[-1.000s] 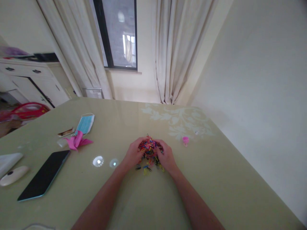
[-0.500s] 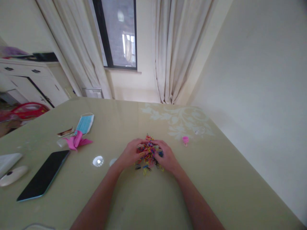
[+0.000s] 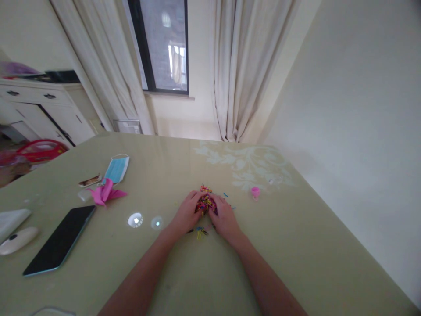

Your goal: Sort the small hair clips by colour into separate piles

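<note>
The left hand (image 3: 187, 215) curves around one side of a heap of small multicoloured pieces (image 3: 207, 202) just below the centre of the frame, half open, its thumb apart from the fingers. The right hand (image 3: 226, 221) cups the other side in the same half-open way, fingers bent over the far edge; whether either pinches a single piece I cannot tell. A few loose bits (image 3: 200, 231) lie just below the heap, and a blue sliver (image 3: 225, 194) sits beyond the right fingers. Farther out, a pink cup (image 3: 255, 191) stands right of centre, while a pink folded shape (image 3: 107, 193), a blue mask (image 3: 117, 169) and a black tablet (image 3: 61, 241) occupy the left.
</note>
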The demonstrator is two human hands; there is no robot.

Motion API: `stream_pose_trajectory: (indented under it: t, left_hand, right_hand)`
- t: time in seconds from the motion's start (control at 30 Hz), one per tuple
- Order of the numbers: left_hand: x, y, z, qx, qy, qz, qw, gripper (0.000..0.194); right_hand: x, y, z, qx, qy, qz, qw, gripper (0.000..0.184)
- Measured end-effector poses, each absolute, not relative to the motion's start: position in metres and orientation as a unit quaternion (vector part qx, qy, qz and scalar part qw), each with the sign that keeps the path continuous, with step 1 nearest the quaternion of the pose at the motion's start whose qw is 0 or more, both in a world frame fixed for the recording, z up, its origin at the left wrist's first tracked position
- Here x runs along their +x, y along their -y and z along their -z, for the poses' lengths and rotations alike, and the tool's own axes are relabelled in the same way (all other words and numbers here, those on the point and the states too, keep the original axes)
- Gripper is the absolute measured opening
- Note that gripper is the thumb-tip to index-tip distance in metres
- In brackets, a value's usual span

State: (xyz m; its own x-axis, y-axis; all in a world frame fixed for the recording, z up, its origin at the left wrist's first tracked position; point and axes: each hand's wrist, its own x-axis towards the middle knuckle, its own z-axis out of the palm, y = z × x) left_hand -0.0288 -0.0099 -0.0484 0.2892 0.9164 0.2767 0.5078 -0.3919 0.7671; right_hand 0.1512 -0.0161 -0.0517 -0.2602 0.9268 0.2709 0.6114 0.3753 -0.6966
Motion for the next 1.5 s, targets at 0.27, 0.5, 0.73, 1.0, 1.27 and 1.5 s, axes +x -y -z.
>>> stream_pose_trajectory:
  t: [0.27,0.5,0.73,1.0,1.27,1.5]
  left_hand:
    - [-0.028,0.013,0.035,0.725,-0.456,-0.418,0.303,0.061]
    - [-0.031,0.012,0.033,0.709,-0.454,-0.454,0.291,0.047]
    - [-0.033,0.012,0.034,0.700,-0.428,-0.453,0.349,0.056]
    - [-0.034,0.012,0.041,0.712,-0.398,-0.429,0.387,0.083]
    - [-0.054,0.016,0.029,0.782,-0.443,-0.288,0.331,0.080]
    - [-0.053,0.019,0.039,0.812,-0.493,-0.182,0.254,0.085]
  right_hand:
    - [0.152,0.021,0.043,-0.448,0.711,-0.294,0.455,0.034]
    - [0.152,0.021,0.041,-0.426,0.702,-0.289,0.492,0.035]
    - [0.151,0.020,0.043,-0.436,0.707,-0.287,0.478,0.028]
    - [0.153,0.020,0.043,-0.440,0.714,-0.289,0.462,0.035]
    - [0.169,0.017,0.033,-0.447,0.737,-0.311,0.400,0.059]
    - [0.187,0.026,0.026,-0.467,0.807,-0.279,0.228,0.088]
